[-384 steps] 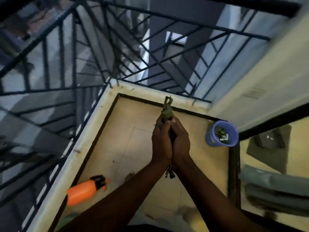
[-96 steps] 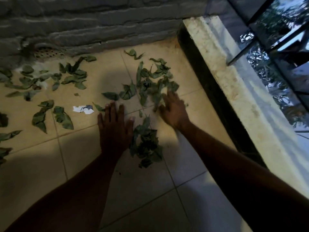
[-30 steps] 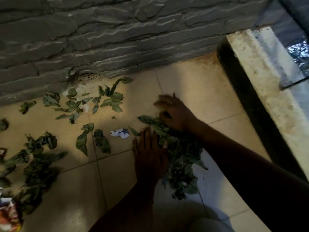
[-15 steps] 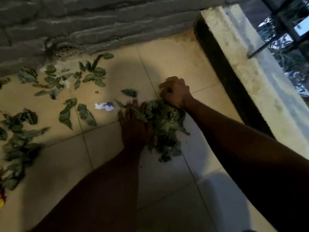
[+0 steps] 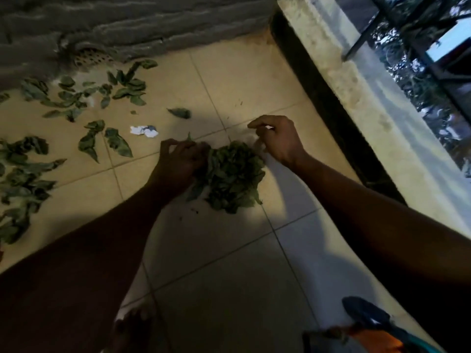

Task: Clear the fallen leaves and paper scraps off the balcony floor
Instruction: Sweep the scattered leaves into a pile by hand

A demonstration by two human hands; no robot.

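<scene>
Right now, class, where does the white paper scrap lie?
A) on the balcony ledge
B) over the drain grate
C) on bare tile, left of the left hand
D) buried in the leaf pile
C: the paper scrap lies alone on the tile, apart from the leaf pile and up-left of the left hand.

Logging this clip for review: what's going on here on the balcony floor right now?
A person has both hands at a heap of green leaves on the tiled floor. The left hand curls round leaves at the heap's left edge. The right hand is at its upper right with fingers curled, and whether it grips anything is unclear. A paper scrap and scattered leaves lie loose to the left, not yet collected.
</scene>
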